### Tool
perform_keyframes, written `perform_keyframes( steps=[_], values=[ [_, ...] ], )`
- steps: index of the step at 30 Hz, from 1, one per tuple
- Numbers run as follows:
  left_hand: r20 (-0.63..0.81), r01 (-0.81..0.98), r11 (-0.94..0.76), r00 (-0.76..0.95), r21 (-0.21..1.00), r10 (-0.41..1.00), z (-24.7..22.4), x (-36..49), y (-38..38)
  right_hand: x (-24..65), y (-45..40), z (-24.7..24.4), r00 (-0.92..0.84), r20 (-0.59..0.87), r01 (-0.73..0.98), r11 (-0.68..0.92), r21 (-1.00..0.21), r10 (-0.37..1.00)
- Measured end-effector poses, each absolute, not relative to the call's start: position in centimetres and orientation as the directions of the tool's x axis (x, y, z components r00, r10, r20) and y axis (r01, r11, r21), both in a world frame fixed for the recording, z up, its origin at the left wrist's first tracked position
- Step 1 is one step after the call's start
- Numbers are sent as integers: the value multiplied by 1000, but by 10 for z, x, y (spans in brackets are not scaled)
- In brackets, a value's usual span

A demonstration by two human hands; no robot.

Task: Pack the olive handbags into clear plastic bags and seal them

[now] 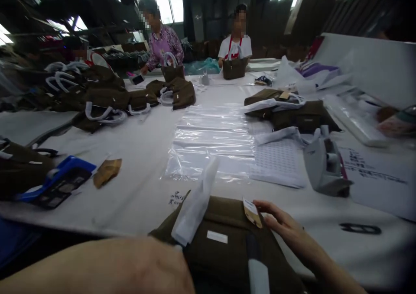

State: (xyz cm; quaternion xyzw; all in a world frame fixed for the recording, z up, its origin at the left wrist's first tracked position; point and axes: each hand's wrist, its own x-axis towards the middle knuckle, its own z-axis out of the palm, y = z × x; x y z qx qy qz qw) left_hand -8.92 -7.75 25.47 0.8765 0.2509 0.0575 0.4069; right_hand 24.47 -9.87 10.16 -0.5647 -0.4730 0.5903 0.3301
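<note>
A dark olive bag (227, 216) lies at the table's front edge, with a small white label on its front and handles wrapped in white paper (195, 207). A tan and white tag (252, 213) rests at its upper right. My right hand (279, 220) is at that corner, its thumb and fingers at the tag's edge. My left hand (149, 263) is large and blurred at the lower left, over the bag's left side; its fingers are hidden.
Clear plastic sleeves (211, 142) lie mid-table beside a printed sheet (277, 159). A grey tape dispenser (326, 168) and scissors (360, 228) are right; a blue tray (69, 168) and brown scrap (107, 172) left. More bags surround them; two people stand across the table.
</note>
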Motion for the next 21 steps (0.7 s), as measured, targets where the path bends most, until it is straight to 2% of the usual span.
perform_keyframes(
  steps=[3, 5, 8, 10, 12, 14, 17, 19, 21],
  values=[
    [-194, 635, -303, 591, 711, 783, 233, -88, -44, 237, -102, 95, -69, -394, 68, -390, -918, 917],
    [-261, 741, -111, 367, 662, 893, 209, -82, -27, 229, -104, 86, 45, -469, -11, -469, -883, 882],
    [-474, 767, 175, 185, 617, 861, 173, -74, -25, 215, -111, 81, 146, -632, -125, -620, -775, 761],
    [-641, 697, 393, 125, 600, 757, 159, -74, -36, 208, -116, 86, 40, -728, -225, -704, -673, 684],
    [-717, 583, 532, 132, 614, 684, 156, -77, -45, 204, -115, 97, -101, -756, -300, -745, -597, 647],
    [-660, 492, 523, 153, 696, 735, 157, -81, -46, 205, -103, 107, -146, -698, -303, -704, -643, 701],
    [-359, 433, 260, 163, 863, 919, 152, -84, -30, 211, -62, 106, -91, -449, -207, -458, -864, 889],
    [-102, 462, 23, 147, 887, 984, 137, -84, -17, 214, -30, 90, -53, -208, -100, -212, -972, 977],
    [75, 520, -128, 122, 845, 990, 113, -83, -12, 215, -6, 65, -17, -19, -1, -19, -1000, 1000]
  ],
)
